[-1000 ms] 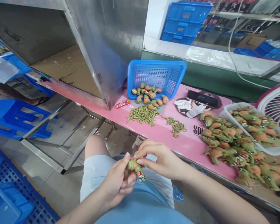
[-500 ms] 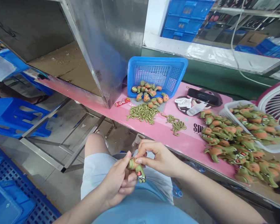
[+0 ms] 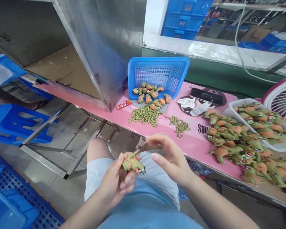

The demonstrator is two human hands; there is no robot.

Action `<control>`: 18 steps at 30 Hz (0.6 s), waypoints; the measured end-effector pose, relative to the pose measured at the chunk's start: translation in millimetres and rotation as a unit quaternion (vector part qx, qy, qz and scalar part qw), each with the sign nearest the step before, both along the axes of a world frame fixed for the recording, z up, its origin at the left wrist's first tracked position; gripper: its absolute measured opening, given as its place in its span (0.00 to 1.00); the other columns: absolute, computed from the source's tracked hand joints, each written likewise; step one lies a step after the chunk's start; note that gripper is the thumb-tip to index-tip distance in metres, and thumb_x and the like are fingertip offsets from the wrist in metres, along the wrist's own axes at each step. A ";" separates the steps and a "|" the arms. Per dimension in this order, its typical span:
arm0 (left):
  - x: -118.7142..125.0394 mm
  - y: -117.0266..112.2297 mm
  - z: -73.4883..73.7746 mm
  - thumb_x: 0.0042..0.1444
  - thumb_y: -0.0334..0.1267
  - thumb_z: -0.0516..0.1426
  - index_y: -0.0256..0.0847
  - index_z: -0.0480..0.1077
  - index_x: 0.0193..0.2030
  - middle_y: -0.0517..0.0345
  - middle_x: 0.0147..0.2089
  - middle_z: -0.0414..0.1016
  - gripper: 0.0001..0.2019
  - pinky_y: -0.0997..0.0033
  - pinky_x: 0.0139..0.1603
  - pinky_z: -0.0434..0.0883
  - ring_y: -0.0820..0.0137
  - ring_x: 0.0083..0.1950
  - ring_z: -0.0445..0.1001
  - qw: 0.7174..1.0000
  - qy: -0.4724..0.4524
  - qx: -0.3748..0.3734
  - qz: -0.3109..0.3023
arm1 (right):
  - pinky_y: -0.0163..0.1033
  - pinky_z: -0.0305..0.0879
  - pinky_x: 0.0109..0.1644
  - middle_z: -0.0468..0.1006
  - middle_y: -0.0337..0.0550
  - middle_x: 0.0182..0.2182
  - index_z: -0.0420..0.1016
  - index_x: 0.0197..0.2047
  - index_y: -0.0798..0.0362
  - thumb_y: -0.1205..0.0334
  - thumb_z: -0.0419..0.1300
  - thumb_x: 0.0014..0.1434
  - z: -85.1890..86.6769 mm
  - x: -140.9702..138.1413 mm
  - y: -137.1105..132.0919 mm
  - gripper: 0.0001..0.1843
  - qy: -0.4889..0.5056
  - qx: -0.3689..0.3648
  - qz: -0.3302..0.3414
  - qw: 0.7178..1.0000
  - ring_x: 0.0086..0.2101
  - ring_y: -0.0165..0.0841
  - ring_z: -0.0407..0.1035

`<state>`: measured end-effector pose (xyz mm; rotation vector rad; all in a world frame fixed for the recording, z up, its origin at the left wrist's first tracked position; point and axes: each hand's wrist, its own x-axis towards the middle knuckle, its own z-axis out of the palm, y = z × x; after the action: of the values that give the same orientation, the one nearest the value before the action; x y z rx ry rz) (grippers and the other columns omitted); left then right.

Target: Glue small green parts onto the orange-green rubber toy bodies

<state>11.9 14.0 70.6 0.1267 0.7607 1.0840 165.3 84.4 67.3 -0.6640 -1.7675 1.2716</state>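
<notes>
My left hand (image 3: 118, 181) grips a small green and orange toy figure (image 3: 132, 163) over my lap, a thin green arm sticking up from it. My right hand (image 3: 170, 157) hovers just right of the figure, fingers spread, holding nothing that I can see. On the pink table (image 3: 157, 133) lie two heaps of loose green arm pieces (image 3: 145, 115) (image 3: 180, 125). Armless orange and green bodies (image 3: 152, 95) spill from a tipped blue basket (image 3: 158, 73). A big pile of figures with arms (image 3: 238, 143) lies at the right.
A white basket (image 3: 274, 144) with more figures stands at the far right beside a pink fan (image 3: 281, 103). A steel cabinet (image 3: 97, 47) stands on the table's left end. A black device (image 3: 208, 95), a white bottle (image 3: 200, 109), blue crates (image 3: 9, 203) on the floor.
My right hand let go of the figure and lifted away to the right with fingers spread. The left hand turned the figure, and a green arm now sticks up from it.
</notes>
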 end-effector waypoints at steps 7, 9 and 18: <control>-7.0 -1.7 -1.6 0.53 0.51 0.55 0.43 0.71 0.37 0.70 0.14 0.55 0.15 0.88 0.12 0.49 0.85 0.13 0.41 0.992 0.014 0.122 -0.028 | 0.32 0.61 0.32 0.68 0.37 0.26 0.68 0.34 0.53 0.47 0.59 0.55 -11.7 -10.6 -23.2 0.16 0.026 -0.109 0.067 0.991 0.27 0.28 0.62; -6.6 -2.6 -4.5 0.54 0.52 0.53 0.46 0.69 0.38 0.69 0.16 0.58 0.13 0.87 0.14 0.51 0.84 0.14 0.45 0.987 0.045 0.153 -0.026 | 0.32 0.60 0.30 0.67 0.36 0.23 0.69 0.32 0.54 0.47 0.60 0.54 -12.2 -12.4 -24.0 0.16 0.024 -0.102 0.047 0.993 0.25 0.28 0.62; -13.4 -7.1 -18.6 0.55 0.51 0.51 0.42 0.67 0.48 0.58 0.31 0.70 0.19 0.77 0.23 0.64 0.73 0.27 0.66 0.886 0.381 0.260 0.030 | 0.34 0.61 0.29 0.71 0.40 0.23 0.70 0.34 0.55 0.57 0.59 0.59 -5.5 -8.8 -12.6 0.09 -0.046 0.121 -0.020 0.991 0.25 0.29 0.64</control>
<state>-1.5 6.8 52.0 1.0455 1.1535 1.2842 156.5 71.8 61.8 -0.6244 -1.9359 0.9917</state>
